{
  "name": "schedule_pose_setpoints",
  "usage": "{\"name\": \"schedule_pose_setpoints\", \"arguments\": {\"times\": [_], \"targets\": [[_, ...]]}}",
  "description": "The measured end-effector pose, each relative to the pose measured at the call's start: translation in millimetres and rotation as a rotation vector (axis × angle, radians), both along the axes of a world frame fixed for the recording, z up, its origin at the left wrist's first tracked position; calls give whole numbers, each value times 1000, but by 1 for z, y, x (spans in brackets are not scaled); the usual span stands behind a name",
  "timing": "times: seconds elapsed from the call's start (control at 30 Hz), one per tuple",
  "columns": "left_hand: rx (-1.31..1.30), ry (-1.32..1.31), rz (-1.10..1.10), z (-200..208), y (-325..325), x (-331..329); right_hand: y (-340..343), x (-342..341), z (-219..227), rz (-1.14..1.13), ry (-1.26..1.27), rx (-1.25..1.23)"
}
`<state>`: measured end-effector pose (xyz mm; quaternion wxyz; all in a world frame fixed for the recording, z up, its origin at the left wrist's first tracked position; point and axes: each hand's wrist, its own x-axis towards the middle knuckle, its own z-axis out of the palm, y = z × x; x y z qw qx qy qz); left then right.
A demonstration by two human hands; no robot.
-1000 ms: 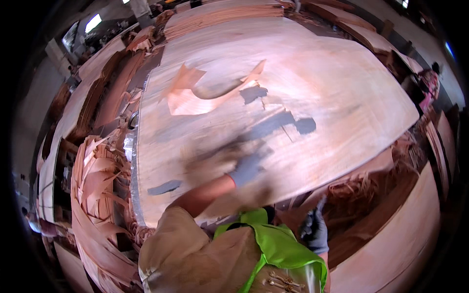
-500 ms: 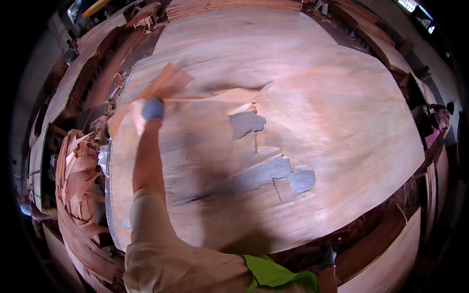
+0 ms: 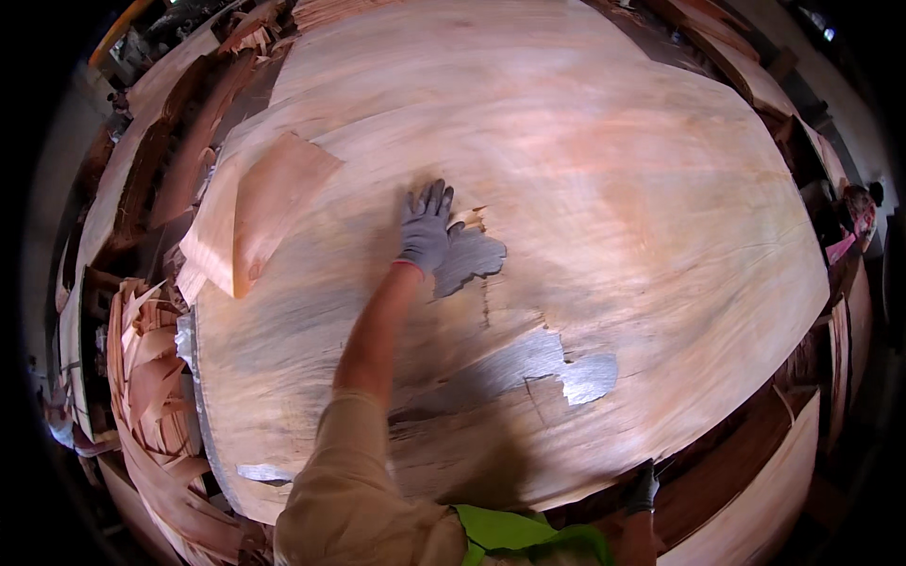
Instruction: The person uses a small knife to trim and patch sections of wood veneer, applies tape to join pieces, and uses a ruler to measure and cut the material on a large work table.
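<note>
A large sheet of pale wood veneer covers the table, with ragged holes through which grey surface shows. My left hand, in a grey glove with a red cuff, lies flat on the veneer just left of the upper hole, fingers spread. Nothing is held in it. A loose, folded piece of veneer rests on the sheet's left edge, apart from the hand. At the lower right, my right hand, also gloved, hangs by the sheet's near edge; its fingers are mostly hidden.
Torn veneer strips are heaped left of the table. Another veneer stack stands at the near right. Farther off are more stacks on the left and a person at the right edge.
My left hand has let go of the loose veneer piece at the left and moved right onto the sheet. A raised flap near the upper hole now lies flatter. My right hand stays low.
</note>
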<state>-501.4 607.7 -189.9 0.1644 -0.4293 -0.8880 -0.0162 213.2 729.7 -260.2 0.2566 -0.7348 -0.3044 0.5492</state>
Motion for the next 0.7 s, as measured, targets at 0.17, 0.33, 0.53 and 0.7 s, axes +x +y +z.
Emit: {"name": "schedule_pose_setpoints", "arguments": {"times": [0.17,0.33,0.53,0.7], "targets": [[18,-131,27,-32,3,-1,-12,5,17,-4,24,63],[-40,-11,62,-39,1,-20,-12,-12,24,175,164,195],[188,-103,-57,-2,-4,75,10,-9,33,293,-99,95],[316,-439,-338,23,-53,197,11,16,-7,-27,-31,217]]}}
